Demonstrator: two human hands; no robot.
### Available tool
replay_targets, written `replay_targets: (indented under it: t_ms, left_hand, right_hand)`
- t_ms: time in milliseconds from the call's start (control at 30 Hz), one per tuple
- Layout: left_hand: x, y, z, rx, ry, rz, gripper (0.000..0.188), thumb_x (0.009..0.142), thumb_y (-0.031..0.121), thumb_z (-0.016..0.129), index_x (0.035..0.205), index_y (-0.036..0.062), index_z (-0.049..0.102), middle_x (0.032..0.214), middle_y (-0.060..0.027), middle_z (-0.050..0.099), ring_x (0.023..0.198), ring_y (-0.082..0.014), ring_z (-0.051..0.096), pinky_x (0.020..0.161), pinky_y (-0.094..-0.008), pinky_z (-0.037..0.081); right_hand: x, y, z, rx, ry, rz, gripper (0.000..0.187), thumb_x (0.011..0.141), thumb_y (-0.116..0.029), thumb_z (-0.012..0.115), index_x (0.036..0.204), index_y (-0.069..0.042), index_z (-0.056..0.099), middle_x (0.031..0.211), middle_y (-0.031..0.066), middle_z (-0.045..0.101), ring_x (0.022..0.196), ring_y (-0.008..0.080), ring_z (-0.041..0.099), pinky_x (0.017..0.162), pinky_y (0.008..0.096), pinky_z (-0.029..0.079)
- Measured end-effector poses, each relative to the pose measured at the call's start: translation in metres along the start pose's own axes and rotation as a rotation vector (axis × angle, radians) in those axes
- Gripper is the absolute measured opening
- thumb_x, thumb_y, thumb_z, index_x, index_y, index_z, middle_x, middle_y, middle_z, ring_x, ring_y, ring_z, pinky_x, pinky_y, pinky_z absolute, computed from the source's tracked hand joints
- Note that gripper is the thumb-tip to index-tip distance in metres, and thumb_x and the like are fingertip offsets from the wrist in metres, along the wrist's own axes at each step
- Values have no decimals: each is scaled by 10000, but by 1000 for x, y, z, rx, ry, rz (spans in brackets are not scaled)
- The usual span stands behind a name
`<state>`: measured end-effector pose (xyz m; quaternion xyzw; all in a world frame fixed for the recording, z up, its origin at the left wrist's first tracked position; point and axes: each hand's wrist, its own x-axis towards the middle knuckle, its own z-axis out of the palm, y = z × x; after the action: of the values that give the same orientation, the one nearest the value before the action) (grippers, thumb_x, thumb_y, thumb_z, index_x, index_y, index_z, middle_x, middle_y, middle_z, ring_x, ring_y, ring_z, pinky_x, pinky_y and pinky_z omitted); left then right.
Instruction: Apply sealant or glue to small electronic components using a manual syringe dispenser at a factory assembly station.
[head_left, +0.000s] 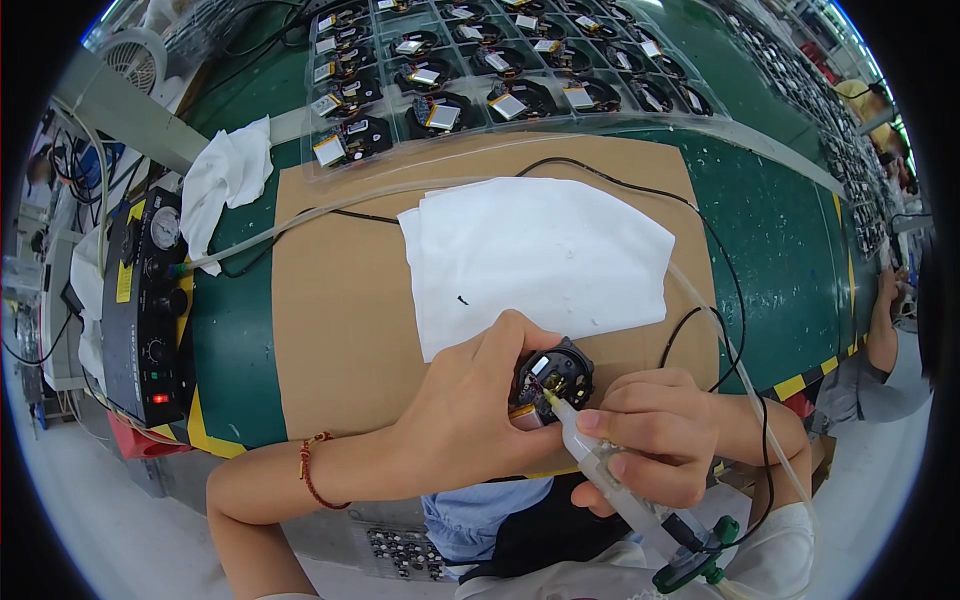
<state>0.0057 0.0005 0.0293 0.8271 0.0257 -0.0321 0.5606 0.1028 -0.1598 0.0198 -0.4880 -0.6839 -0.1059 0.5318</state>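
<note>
Pinching round black device (553,378) in closed left hand (462,405) at near edge of surface (790,250), right hand (650,435) wrapped around clear dispensing syringe (600,462), tip on exposed innards; risk: slight tremor or oversqueeze smearing adhesive onto neighbouring components.

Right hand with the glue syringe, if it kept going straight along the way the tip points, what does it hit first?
The right hand aims the syringe up-left, and its tip already sits at the round black device that the left hand holds. That device comes first; whether the tip touches it is unclear.
</note>
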Motion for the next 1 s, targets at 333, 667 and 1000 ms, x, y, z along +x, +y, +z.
replay_targets:
  t_ms: [333,667,1000]
  left_hand:
    - [1,1,-1,-4,-14,14,543,666,144,773,1044,-3,412,825,-89,622,704,-75,593,557,-209,482]
    - [0,1,-3,-40,-46,-14,535,670,105,762,1049,-3,399,856,-95,618,741,-83,594,599,-210,488]
    - [0,-1,-1,-163,-39,-40,482,636,113,722,1002,11,426,823,-153,593,707,-297,611,578,-329,484]
  right_hand:
    - [-1,0,-1,8,-2,19,334,672,-152,715,853,-52,453,776,177,588,514,186,528,432,248,451]
    - [-1,1,-2,44,8,21,328,686,-144,708,865,-33,456,764,182,581,495,183,515,422,250,446]
    - [0,0,-6,82,-12,78,369,674,-162,733,881,-15,465,786,197,584,499,205,525,424,263,456]
